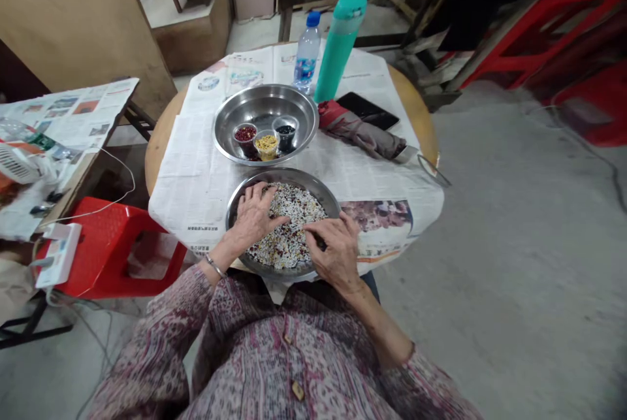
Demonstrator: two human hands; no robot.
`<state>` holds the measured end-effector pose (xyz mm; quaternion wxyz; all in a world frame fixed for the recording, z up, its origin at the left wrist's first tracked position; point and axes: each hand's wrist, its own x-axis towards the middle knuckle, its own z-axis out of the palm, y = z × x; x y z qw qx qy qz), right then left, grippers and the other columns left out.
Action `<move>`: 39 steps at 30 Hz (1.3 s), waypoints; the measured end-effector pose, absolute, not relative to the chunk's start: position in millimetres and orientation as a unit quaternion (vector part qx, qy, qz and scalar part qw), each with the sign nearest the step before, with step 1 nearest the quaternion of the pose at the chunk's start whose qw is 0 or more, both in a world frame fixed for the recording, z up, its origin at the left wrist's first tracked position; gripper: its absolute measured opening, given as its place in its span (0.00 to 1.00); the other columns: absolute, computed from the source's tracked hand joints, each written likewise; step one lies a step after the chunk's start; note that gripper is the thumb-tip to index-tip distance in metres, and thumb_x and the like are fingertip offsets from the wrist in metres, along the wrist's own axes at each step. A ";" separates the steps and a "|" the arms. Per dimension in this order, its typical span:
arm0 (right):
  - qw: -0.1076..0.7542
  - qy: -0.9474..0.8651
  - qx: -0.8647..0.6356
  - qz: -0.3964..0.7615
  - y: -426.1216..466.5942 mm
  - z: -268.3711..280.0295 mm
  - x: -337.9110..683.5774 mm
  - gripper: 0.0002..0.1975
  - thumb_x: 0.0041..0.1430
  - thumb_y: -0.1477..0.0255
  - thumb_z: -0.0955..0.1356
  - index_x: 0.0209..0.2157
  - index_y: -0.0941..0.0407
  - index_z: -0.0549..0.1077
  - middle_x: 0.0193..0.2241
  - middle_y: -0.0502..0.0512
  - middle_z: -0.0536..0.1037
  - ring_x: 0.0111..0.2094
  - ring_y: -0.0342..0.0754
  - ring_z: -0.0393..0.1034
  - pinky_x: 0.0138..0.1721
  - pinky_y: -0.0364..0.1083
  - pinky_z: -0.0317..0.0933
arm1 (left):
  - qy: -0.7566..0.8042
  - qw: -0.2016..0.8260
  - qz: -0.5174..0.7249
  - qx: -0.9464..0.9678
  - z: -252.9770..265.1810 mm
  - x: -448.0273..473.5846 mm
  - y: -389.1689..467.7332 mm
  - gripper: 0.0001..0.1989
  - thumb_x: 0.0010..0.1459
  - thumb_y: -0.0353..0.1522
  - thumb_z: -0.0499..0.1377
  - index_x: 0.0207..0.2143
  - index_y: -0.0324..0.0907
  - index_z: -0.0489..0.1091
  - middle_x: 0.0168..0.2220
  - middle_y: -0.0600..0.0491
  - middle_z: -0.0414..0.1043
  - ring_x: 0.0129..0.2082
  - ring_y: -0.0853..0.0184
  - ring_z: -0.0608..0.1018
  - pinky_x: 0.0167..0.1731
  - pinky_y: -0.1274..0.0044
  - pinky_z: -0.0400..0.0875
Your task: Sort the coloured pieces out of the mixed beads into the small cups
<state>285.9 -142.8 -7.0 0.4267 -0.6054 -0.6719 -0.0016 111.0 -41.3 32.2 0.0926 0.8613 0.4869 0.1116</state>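
Within the near steel bowl (322, 194) on the newspaper-covered tabletop (189, 175), we have mixed grains (300, 211).
Our left hand (257, 216) opens wide at the left side, thumb away from fingers; our right hand (337, 247) curls narrow, and we cannot tell whether it pinches anything. Just beyond, we see a second bowl (230, 121) with three cups (266, 145) of red, yellow and dark pieces.

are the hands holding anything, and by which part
Cannot tell: the right hand curls over the mixed grains, perhaps hiding a pinched one; the left hand shows no hold.
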 end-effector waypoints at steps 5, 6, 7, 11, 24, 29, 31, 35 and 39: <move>0.436 -0.666 -0.606 -0.002 -141.9 -7.7 285.4 0.06 0.60 0.77 0.67 0.34 0.52 0.75 0.32 0.48 0.81 0.37 0.48 0.73 0.62 0.57 0.53 | 0.407 0.179 0.115 0.888 27.1 131.8 -35.9 0.12 0.62 0.29 0.61 0.49 0.42 0.70 0.47 0.47 0.70 0.51 0.59 0.73 0.56 0.65 0.71; 0.440 -0.664 -0.605 -0.001 -141.9 -8.1 285.4 0.07 0.60 0.77 0.67 0.35 0.51 0.75 0.33 0.48 0.82 0.38 0.49 0.73 0.62 0.57 0.53 | 0.383 0.198 0.114 0.895 27.1 133.0 -37.9 0.11 0.63 0.27 0.59 0.48 0.42 0.71 0.45 0.49 0.71 0.50 0.61 0.74 0.55 0.66 0.71; 0.446 -0.660 -0.604 -0.001 -141.9 -8.6 285.4 0.07 0.60 0.77 0.67 0.35 0.51 0.76 0.33 0.49 0.82 0.38 0.49 0.73 0.62 0.57 0.53 | 0.362 0.214 0.112 0.900 27.9 132.8 -41.1 0.10 0.64 0.26 0.57 0.47 0.43 0.71 0.44 0.50 0.72 0.50 0.62 0.75 0.55 0.67 0.72; 0.490 -0.636 -0.596 0.011 -142.4 -12.3 285.8 0.07 0.61 0.76 0.67 0.37 0.52 0.76 0.36 0.51 0.82 0.41 0.49 0.73 0.61 0.57 0.56 | 0.316 0.248 0.073 0.913 39.8 119.7 -62.7 0.09 0.65 0.26 0.56 0.46 0.42 0.72 0.43 0.51 0.73 0.47 0.64 0.76 0.52 0.69 0.73; 0.556 -0.597 -0.578 0.030 -141.1 -19.7 285.2 0.06 0.60 0.76 0.67 0.34 0.51 0.76 0.33 0.50 0.81 0.38 0.49 0.74 0.59 0.59 0.58 | 0.344 0.167 0.082 0.920 39.5 135.4 -46.5 0.34 0.55 0.42 0.67 0.61 0.42 0.62 0.61 0.42 0.61 0.60 0.50 0.65 0.59 0.57 0.66; 0.579 -0.589 -0.563 0.038 -141.3 -19.7 285.2 0.06 0.61 0.75 0.67 0.34 0.52 0.75 0.33 0.51 0.80 0.38 0.49 0.73 0.58 0.59 0.59 | 0.254 0.192 0.035 0.947 30.9 169.8 -48.5 0.16 0.58 0.29 0.59 0.50 0.40 0.68 0.52 0.45 0.69 0.54 0.58 0.70 0.59 0.64 0.66; 0.582 -0.586 -0.562 0.042 -141.8 -19.7 285.4 0.06 0.61 0.74 0.66 0.33 0.52 0.75 0.31 0.50 0.79 0.36 0.49 0.72 0.58 0.59 0.60 | 0.223 0.208 0.018 0.952 31.7 172.7 -50.5 0.09 0.59 0.26 0.55 0.43 0.40 0.69 0.45 0.47 0.72 0.50 0.61 0.72 0.58 0.67 0.67; 0.585 -0.588 -0.556 0.045 -142.8 -19.6 286.0 0.06 0.62 0.74 0.66 0.32 0.51 0.74 0.30 0.49 0.78 0.33 0.47 0.71 0.58 0.58 0.59 | 0.229 0.221 -0.010 0.948 37.1 161.9 -52.7 0.06 0.59 0.26 0.56 0.40 0.39 0.69 0.42 0.47 0.74 0.47 0.61 0.75 0.51 0.70 0.71; 0.585 -0.589 -0.557 0.046 -143.1 -19.4 286.0 0.06 0.62 0.74 0.66 0.32 0.51 0.74 0.30 0.48 0.79 0.34 0.48 0.72 0.59 0.58 0.57 | 0.254 0.210 -0.035 0.943 43.8 138.2 -56.2 0.05 0.60 0.27 0.56 0.39 0.41 0.71 0.41 0.49 0.74 0.44 0.62 0.77 0.47 0.71 0.72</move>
